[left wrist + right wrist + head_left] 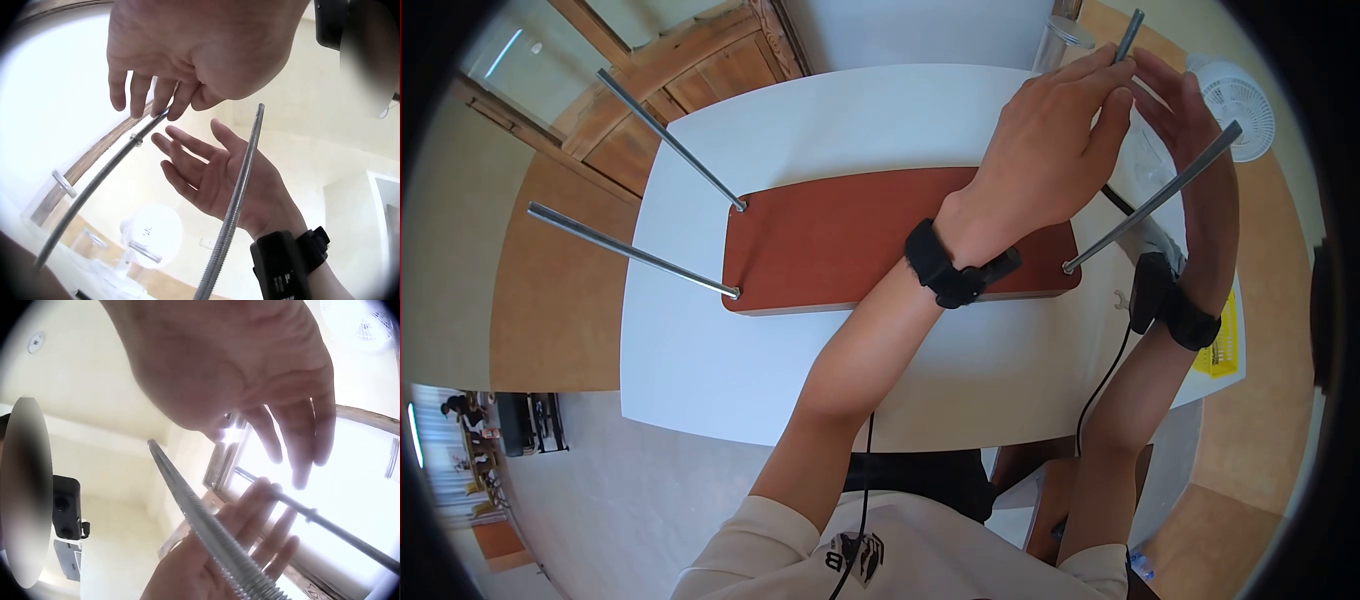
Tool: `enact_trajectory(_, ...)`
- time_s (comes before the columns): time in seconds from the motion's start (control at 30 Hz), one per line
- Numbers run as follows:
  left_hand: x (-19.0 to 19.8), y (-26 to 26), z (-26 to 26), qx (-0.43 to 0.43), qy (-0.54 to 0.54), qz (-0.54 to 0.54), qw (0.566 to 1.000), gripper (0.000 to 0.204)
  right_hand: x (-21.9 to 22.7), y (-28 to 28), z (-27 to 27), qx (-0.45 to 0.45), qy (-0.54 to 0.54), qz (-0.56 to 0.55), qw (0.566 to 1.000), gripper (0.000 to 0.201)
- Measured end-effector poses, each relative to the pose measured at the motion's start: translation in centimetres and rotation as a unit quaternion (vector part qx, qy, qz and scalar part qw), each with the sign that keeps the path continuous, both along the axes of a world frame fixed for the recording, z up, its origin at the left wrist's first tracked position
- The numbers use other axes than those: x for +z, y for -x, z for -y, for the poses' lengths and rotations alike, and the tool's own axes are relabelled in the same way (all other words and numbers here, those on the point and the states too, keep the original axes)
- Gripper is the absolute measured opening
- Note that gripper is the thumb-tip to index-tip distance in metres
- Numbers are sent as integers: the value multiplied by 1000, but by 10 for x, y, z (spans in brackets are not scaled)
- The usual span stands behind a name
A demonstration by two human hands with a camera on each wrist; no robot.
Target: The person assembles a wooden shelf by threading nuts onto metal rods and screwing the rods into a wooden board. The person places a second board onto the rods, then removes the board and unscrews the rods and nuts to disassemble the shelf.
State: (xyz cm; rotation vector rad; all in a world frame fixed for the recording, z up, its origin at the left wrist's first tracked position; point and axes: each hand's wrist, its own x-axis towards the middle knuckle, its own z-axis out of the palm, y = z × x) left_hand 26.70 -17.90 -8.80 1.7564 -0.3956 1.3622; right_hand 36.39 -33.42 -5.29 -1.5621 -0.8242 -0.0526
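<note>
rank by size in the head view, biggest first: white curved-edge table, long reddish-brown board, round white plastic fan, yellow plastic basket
1. White curved-edge table
2. Long reddish-brown board
3. Round white plastic fan
4. Yellow plastic basket, partly hidden, ranked as visible

Board point(830, 240) partly hidden, shirt point(945, 535) cut off
</note>
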Motion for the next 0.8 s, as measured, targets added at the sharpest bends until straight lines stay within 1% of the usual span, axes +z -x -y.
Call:
enact_trajectory(0.03, -1, 0, -1, -22, 5, -17, 1000, 23, -4, 1, -1, -1, 0, 0, 1000, 57)
enact_trajectory(0.07, 1, 2, -2, -43, 11, -33, 998, 26, -8, 1, -3, 22, -9, 20, 1000, 56)
enact_trajectory(0.1, 2, 4, -3, -44, 12, -33, 998, 26, -10, 0, -3, 45, -17, 40, 998, 56)
enact_trajectory(0.13, 4, 6, -5, -65, 14, -54, 996, 27, -9, -1, -2, 44, -16, 40, 998, 56)
enact_trajectory(0.17, 8, 10, -6, -85, 15, -73, 994, 29, -5, -3, 0, 39, -11, 16, 999, 56)
enact_trajectory(0.2, 12, 15, -8, -84, 16, -73, 994, 29, -2, -4, 0, 34, -5, -7, 999, 57)
enact_trajectory(0.23, 16, 21, -9, -107, 42, -137, 984, 30, 0, -2, 1, 35, -4, -8, 999, 57)
enact_trajectory(0.27, 19, 23, -9, -132, 68, -199, 969, 32, 3, 2, 2, 2, -16, -57, 998, 57)
enact_trajectory(0.3, 15, 20, -8, -132, 68, -198, 969, 32, 5, 5, 2, -31, -28, -104, 994, 57)
enact_trajectory(0.33, 9, 12, -7, -130, 72, -148, 978, 32, 5, 5, 0, -31, -28, -104, 994, 57)
enact_trajectory(0.37, 9, 10, -6, -129, 74, -98, 984, 33, 3, 4, -3, 5, -38, -57, 998, 57)
enact_trajectory(0.4, 9, 9, -5, -130, 73, -98, 984, 33, 0, 2, -5, 41, -48, -11, 998, 57)
enact_trajectory(0.43, 8, 9, -4, -134, 72, -106, 983, 33, -7, -1, -6, 39, -49, -11, 998, 57)
enact_trajectory(0.5, 11, 12, -5, -141, 73, -122, 980, 34, -18, -3, -9, 107, -66, 71, 989, 56)
enact_trajectory(0.53, 13, 14, -6, -143, 73, -130, 978, 34, -19, -5, -8, 107, -66, 71, 990, 56)
enact_trajectory(0.6, 16, 18, -8, -147, 75, -146, 975, 35, -13, -3, -11, 49, -39, 3, 998, 56)
enact_trajectory(0.63, 17, 19, -9, -149, 75, -153, 974, 36, -8, -2, -8, 50, -39, 3, 998, 56)
enact_trajectory(0.7, 15, 18, -10, -150, 77, -160, 973, 36, 2, -1, 0, -1, -51, -117, 992, 56)
enact_trajectory(0.73, 12, 15, -9, -147, 74, -144, 976, 35, 4, 0, 0, -1, -50, -116, 992, 56)
enact_trajectory(0.8, 14, 17, -8, -145, 71, -129, 978, 35, 5, 1, 2, -12, -49, -74, 996, 58)
